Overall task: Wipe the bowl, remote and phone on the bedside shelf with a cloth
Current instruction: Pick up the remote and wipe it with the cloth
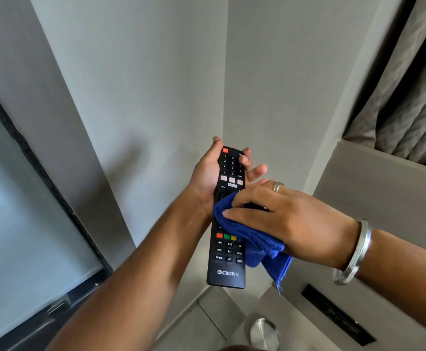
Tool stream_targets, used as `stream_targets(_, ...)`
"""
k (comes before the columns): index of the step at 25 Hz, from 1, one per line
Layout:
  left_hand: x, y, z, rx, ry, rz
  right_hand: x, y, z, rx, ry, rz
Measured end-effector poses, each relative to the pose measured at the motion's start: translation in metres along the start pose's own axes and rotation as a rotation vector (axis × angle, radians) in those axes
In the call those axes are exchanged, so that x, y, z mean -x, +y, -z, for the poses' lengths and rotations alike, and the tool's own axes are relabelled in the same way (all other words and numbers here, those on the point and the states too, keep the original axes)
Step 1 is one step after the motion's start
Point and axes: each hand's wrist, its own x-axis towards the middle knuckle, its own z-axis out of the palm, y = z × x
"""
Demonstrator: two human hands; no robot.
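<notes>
A long black remote (228,252) with coloured buttons is held up in front of a grey wall corner. My left hand (208,173) grips its upper half from the left, fingers curled around the far side. My right hand (283,214), wearing a ring and a silver bangle, presses a folded blue cloth (252,239) onto the middle of the remote's button face. A corner of the cloth hangs down on the right. Below, at the bottom edge, a shiny metal bowl (264,334) shows in part. No phone is in view.
A grey ledge (295,315) lies beneath the hands, with a dark slot (338,316) set in it on the right. A dark-framed glass panel (24,198) stands at the left. Grey curtains (409,110) hang at the upper right above a boxed sill.
</notes>
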Motion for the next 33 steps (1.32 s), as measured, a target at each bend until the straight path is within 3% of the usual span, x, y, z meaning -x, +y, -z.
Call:
stream_targets(4, 0.005, 0.004, -0.004, -0.022, 0.000, 0.023, -0.004, -0.003, 0.001, -0.044, -0.003, 0.006)
stream_targets(8, 0.007, 0.000, -0.006, -0.036, 0.010, 0.112, -0.008, 0.004, 0.011, 0.071, -0.006, 0.216)
stream_targets(12, 0.014, 0.010, -0.004, 0.039, -0.035, 0.225, 0.005, 0.019, 0.020, 0.331, -0.264, 0.482)
stream_targets(14, 0.017, 0.019, -0.005, 0.014, -0.082, 0.225, 0.017, 0.022, 0.019, 0.422, -0.306, 0.445)
stream_targets(20, 0.012, 0.017, -0.006, -0.012, -0.072, 0.065, 0.000, 0.003, 0.025, 0.187, 0.094, 0.044)
stream_targets(22, 0.009, 0.017, -0.009, 0.013, -0.082, 0.038, -0.008, -0.005, 0.021, 0.166, 0.102, -0.040)
stream_targets(26, 0.003, 0.018, -0.010, 0.051, -0.059, -0.015, -0.002, -0.013, 0.008, -0.019, 0.010, 0.018)
stream_targets(28, 0.002, 0.013, -0.006, 0.076, -0.018, -0.014, 0.005, -0.011, 0.007, 0.000, -0.020, 0.104)
stream_targets(33, -0.007, -0.004, -0.003, 0.024, 0.085, -0.034, -0.004, -0.019, -0.009, 0.051, 0.097, 0.026)
